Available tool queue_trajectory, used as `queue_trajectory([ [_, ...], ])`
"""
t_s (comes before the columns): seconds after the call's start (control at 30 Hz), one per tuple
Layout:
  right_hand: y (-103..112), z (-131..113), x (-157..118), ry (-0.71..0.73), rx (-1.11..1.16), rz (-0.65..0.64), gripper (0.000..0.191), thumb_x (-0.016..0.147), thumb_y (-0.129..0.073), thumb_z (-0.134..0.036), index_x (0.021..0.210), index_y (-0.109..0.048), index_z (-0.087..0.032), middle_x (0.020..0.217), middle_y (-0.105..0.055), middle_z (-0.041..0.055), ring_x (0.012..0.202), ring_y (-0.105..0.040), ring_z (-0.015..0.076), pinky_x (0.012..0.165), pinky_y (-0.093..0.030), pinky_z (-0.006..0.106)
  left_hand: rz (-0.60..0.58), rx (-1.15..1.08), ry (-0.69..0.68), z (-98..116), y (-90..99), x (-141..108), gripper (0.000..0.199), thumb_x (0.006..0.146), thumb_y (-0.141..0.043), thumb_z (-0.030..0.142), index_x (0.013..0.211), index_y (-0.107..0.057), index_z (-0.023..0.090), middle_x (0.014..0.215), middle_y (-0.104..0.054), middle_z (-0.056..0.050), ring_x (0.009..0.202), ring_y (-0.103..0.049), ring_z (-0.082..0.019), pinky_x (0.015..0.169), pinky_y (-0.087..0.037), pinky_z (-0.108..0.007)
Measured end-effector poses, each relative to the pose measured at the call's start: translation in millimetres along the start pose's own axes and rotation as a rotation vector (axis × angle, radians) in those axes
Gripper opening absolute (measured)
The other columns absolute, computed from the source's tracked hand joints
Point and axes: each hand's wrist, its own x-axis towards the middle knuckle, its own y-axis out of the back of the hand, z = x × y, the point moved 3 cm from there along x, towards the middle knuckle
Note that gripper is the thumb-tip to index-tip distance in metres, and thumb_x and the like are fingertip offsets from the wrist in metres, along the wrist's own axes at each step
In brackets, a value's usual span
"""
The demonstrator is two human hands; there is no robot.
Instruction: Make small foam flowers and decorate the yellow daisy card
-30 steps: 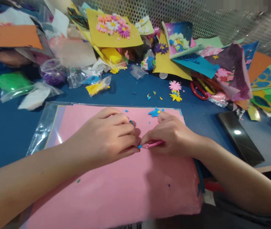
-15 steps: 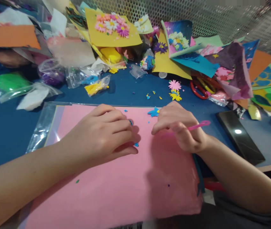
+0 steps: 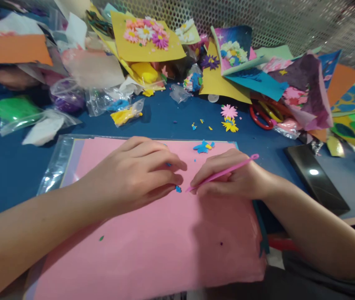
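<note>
My right hand (image 3: 227, 177) holds a thin pink plastic modelling tool (image 3: 222, 173) like a pen, its pointed end low over a pink sheet (image 3: 152, 250). A small blue clay piece (image 3: 178, 189) lies just left of that tip, beside my left hand's thumb. My left hand (image 3: 146, 171) rests palm down on the sheet, fingers loosely bent and apart; another blue bit (image 3: 168, 164) shows partly under them. Beyond my right hand is a larger blue clay shape (image 3: 202, 146) with a yellow spot. A green speck (image 3: 101, 238) and a dark speck (image 3: 221, 243) are on the sheet.
Past the sheet are a pink clay flower (image 3: 229, 111), a yellow one (image 3: 230, 125) and crumbs. A phone (image 3: 316, 179) and red-handled scissors (image 3: 260, 118) lie right. Bagged clay, including green (image 3: 15, 110), and decorated papers (image 3: 147, 37) crowd the back by a perforated metal panel (image 3: 277, 25).
My right hand has come down and left from the blue clay shape, turning the tool so its tip points at the small blue piece. My left fingers have shifted slightly.
</note>
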Motion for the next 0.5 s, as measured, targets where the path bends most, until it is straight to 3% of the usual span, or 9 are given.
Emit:
queue_trajectory([
  [0.2, -2.2, 3.6, -0.1, 0.058, -0.026, 0.049, 0.01, 0.094, -0.068, -0.016, 0.087, -0.075, -0.014, 0.087, -0.08, 0.0045, 0.077, -0.073, 0.009, 0.071, -0.056, 0.019, -0.006, -0.032, 0.007, -2.9, -1.9, 1.6, 0.011, 0.1, -0.061, 0.03, 0.098, -0.072, 0.027, 0.117, -0.075, 0.003, 0.111, -0.066, -0.019, 0.096, -0.043, -0.036],
  [0.33, -3.2, 3.3, 0.4, 0.028, -0.045, 0.001, 0.012, 0.095, -0.065, -0.016, 0.088, -0.075, -0.015, 0.088, -0.08, 0.0049, 0.078, -0.073, 0.0093, 0.072, -0.056, 0.02, 0.003, -0.026, -0.009, -1.0, -1.9, 1.5, 0.012, 0.101, -0.06, 0.03, 0.098, -0.071, 0.027, 0.116, -0.076, 0.002, 0.111, -0.066, -0.019, 0.096, -0.043, -0.035],
  [0.5, -2.2, 0.0, -1.3, -0.057, -0.069, -0.013, 0.006, 0.089, -0.067, -0.015, 0.086, -0.073, -0.014, 0.076, -0.076, 0.0018, 0.065, -0.067, 0.0069, 0.062, -0.052, 0.017, 0.043, -0.021, -0.033, 2.3, 0.5, 0.3, 0.007, 0.098, -0.065, 0.029, 0.097, -0.07, 0.026, 0.112, -0.077, 0.003, 0.109, -0.066, -0.019, 0.097, -0.044, -0.037],
])
